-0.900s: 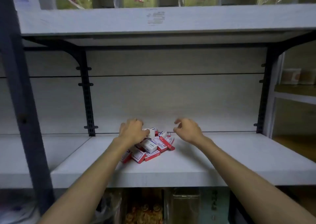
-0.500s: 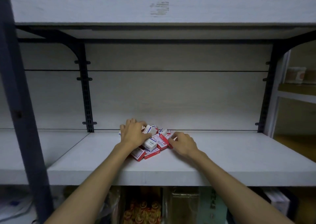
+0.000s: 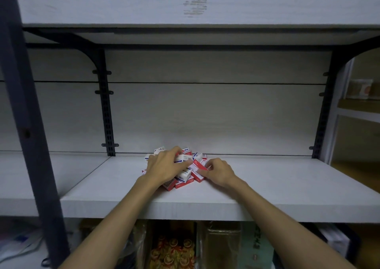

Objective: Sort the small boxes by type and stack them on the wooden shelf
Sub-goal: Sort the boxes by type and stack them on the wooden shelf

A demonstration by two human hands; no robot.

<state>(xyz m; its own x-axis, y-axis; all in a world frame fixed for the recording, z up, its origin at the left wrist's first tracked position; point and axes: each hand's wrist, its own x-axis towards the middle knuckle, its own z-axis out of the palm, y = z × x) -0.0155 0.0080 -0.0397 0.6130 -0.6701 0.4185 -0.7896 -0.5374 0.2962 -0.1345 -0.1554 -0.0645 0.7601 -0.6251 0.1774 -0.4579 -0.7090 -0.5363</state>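
I note the boxes (image 3: 182, 171) heaped unsorted mid-shelf (image 3: 267, 190) near the back panel. Left hand (image 3: 164, 166) grips a white box, fingers curled; right hand (image 3: 219, 171) pinches a red one, apparently to separate types.

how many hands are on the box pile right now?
2. The left hand lies on top of the pile of small boxes, fingers curled over a white box. The right hand pinches a red box at the pile's right edge.
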